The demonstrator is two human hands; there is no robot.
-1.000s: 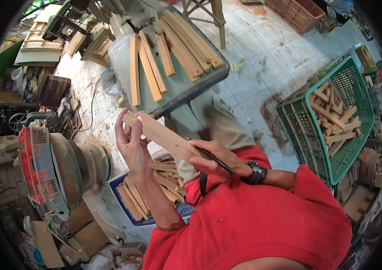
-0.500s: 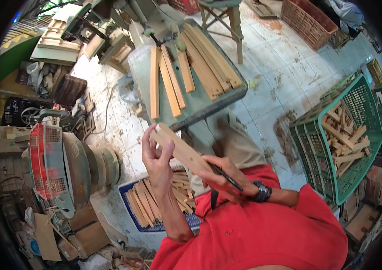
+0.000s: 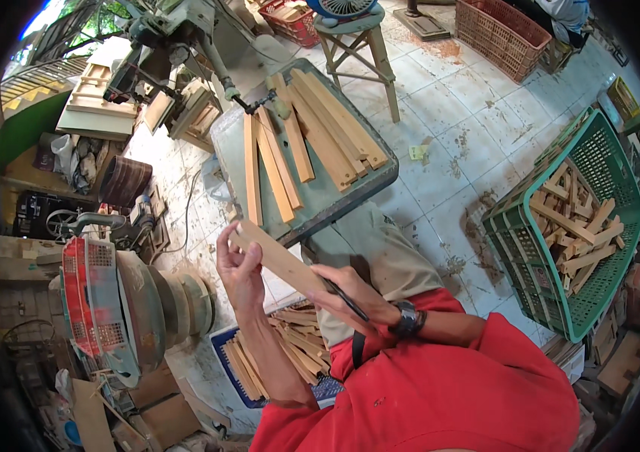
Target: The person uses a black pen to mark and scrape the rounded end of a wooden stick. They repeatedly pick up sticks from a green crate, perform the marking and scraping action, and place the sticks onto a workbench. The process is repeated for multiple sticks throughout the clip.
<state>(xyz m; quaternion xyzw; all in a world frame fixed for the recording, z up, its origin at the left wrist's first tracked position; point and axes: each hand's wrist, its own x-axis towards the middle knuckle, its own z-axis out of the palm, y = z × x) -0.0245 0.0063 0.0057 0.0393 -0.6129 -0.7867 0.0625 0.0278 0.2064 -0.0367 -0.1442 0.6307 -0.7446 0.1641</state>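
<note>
1. The left hand pinches the far left end of a pale wooden board, thumb on the upper face and fingers bent around the edge and behind.
2. The right hand grips the same board toward its near right end; some of its fingers are hidden, so I cannot tell how they all lie.
3. A slim black pen-like stick lies along the right hand, its lower end pointing near and right.
4. The board slants between the hands from far left to near right, held up in front of the person's lap.
5. A dark watch circles the right wrist, close to the red shirt.
6. Beyond the hands stands a green-topped table, with long wooden strips fanned out on it and a metal machine arm reaching in over its far edge.
7. Below the left forearm, a blue crate holds more wooden pieces.
8. On the right, a tilted green crate holds a jumble of short offcuts.
9. On the left stands a machine with a red mesh guard.
10. At the far side, a fan sits on a stool, left of a reddish-brown basket.
</note>
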